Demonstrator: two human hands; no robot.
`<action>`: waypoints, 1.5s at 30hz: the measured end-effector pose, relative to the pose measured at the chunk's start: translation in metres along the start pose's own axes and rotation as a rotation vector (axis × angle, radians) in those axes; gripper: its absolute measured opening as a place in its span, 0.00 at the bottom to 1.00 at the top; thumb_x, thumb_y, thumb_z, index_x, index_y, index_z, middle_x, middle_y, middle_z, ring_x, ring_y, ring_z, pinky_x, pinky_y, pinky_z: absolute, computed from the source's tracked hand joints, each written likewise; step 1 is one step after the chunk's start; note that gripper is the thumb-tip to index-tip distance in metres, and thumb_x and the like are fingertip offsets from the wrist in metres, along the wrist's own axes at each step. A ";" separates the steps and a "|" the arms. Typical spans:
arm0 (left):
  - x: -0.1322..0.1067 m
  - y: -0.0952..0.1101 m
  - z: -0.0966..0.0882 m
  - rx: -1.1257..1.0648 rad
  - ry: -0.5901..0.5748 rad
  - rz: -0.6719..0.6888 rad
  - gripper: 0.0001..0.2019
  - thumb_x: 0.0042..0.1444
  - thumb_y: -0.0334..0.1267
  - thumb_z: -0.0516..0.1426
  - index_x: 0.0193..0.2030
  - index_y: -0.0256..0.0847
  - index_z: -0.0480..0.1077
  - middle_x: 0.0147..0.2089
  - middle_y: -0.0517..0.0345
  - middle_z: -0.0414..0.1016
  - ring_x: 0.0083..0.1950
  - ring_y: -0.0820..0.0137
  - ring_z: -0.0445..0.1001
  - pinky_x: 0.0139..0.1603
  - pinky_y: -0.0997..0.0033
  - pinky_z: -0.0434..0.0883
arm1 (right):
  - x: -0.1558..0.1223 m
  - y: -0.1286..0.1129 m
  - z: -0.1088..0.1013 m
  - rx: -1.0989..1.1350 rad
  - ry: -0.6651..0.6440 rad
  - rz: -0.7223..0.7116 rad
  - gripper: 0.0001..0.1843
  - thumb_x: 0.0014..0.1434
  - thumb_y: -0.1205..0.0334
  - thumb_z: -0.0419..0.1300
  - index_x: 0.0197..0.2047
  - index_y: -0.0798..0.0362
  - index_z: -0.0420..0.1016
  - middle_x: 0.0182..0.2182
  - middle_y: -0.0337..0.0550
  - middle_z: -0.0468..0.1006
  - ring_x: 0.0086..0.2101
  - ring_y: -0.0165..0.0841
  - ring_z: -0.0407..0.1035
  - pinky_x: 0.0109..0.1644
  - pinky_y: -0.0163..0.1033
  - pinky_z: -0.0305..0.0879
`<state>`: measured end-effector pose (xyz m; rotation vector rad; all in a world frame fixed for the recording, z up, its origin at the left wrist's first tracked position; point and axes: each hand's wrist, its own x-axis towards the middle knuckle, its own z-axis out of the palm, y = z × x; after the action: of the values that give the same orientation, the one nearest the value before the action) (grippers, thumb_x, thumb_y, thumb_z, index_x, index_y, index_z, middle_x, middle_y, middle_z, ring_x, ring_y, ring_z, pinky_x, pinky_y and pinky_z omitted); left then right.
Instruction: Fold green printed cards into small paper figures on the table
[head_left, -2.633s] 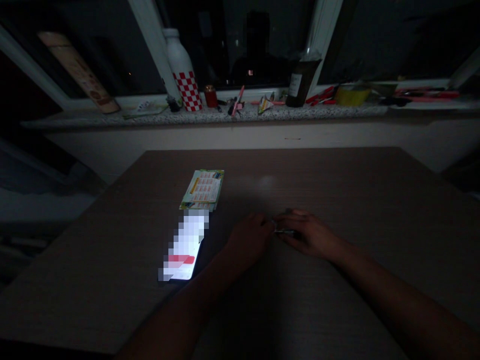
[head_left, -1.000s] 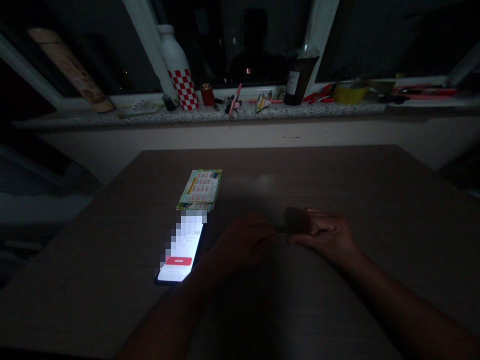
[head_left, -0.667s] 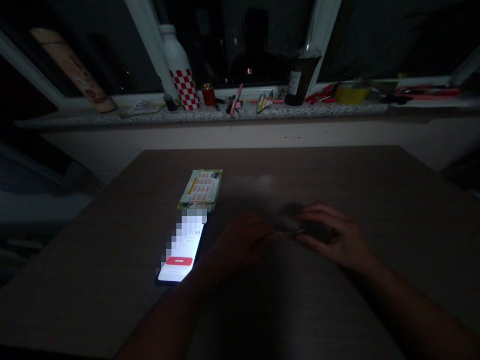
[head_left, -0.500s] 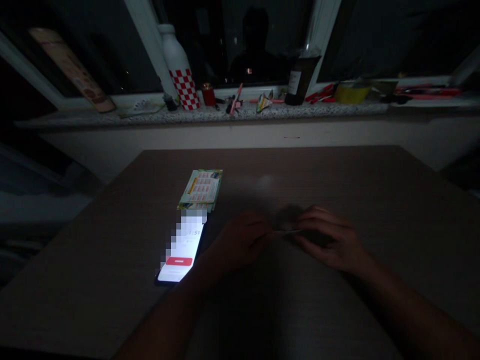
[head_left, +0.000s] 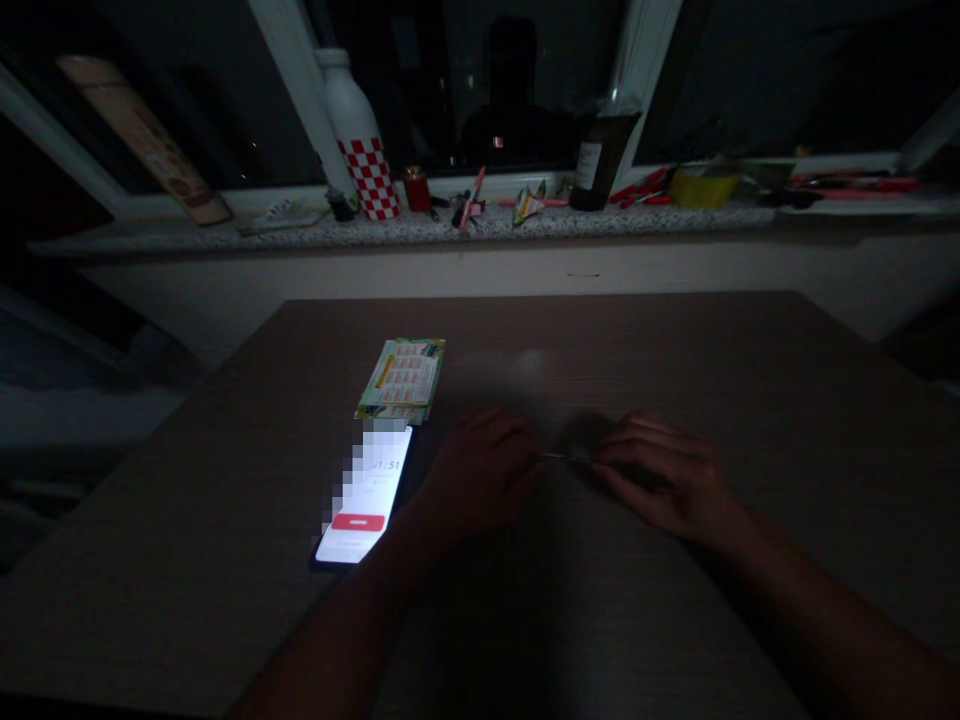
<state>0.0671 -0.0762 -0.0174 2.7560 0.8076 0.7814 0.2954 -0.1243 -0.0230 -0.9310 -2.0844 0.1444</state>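
One thin, faintly shiny strip (head_left: 559, 457) — details lost in dimness — pinched by left hand (head_left: 491, 467) and right hand (head_left: 664, 475).

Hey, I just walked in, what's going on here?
In dim light, a person's left hand and right hand hold a thin item between them at a table; it's too dark to tell what it is. A lit phone lies left of the left hand, with printed cards just beyond it. A checked bottle stands on the sill behind.
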 end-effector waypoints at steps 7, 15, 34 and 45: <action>0.004 0.016 0.006 0.057 0.120 0.080 0.06 0.57 0.35 0.53 0.36 0.38 0.70 0.40 0.53 0.72 0.43 0.66 0.67 0.46 0.64 0.65 | 0.000 -0.007 0.003 -0.101 -0.096 -0.024 0.04 0.56 0.69 0.59 0.36 0.53 0.74 0.28 0.44 0.77 0.31 0.35 0.70 0.37 0.43 0.65; 0.011 0.018 0.016 0.055 0.158 0.170 0.06 0.55 0.35 0.53 0.30 0.38 0.69 0.33 0.55 0.72 0.36 0.68 0.67 0.40 0.64 0.64 | -0.002 -0.008 0.006 -0.152 -0.113 -0.078 0.04 0.58 0.70 0.58 0.37 0.55 0.74 0.30 0.44 0.77 0.32 0.34 0.69 0.38 0.42 0.64; 0.014 0.011 0.027 -0.007 0.161 0.169 0.05 0.51 0.35 0.54 0.28 0.38 0.68 0.30 0.58 0.71 0.34 0.69 0.67 0.38 0.66 0.63 | -0.002 -0.008 0.009 -0.043 -0.094 -0.072 0.04 0.57 0.71 0.58 0.36 0.55 0.74 0.28 0.44 0.76 0.30 0.33 0.69 0.36 0.42 0.64; -0.004 -0.022 0.010 0.001 0.154 0.009 0.02 0.47 0.32 0.57 0.30 0.39 0.68 0.35 0.56 0.72 0.40 0.67 0.70 0.43 0.65 0.65 | 0.001 -0.008 -0.004 -0.018 0.037 0.011 0.07 0.53 0.73 0.61 0.35 0.53 0.73 0.26 0.43 0.77 0.29 0.34 0.71 0.34 0.41 0.67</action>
<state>0.0598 -0.0602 -0.0342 2.7278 0.8231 1.0056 0.2931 -0.1303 -0.0165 -0.9492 -2.0499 0.1136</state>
